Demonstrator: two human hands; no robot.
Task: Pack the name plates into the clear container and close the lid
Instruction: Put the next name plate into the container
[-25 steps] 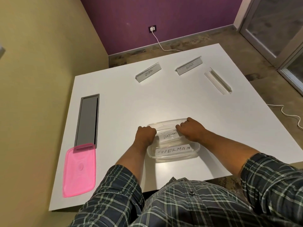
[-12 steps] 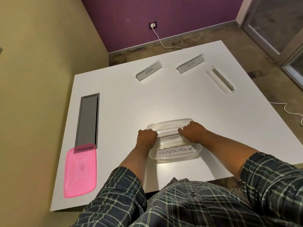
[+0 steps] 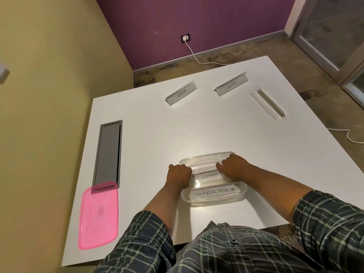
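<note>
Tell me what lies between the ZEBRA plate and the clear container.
Nothing: in the head view only bare white table separates the ZEBRA plate from the clear container.

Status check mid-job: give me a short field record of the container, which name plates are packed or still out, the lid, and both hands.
container: clear plastic container, near table edge, open
packed: SUPERMAN plate; ELEPHANT plate
third plate in container: being set behind ELEPHANT, text unreadable
still out: ZEBRA plate; ALPHA plate; clear plate with no visible text
lid: pink plastic lid, far left, overlapping grey cable hatch
left hand: gripping plate end
right hand: gripping other end
</note>
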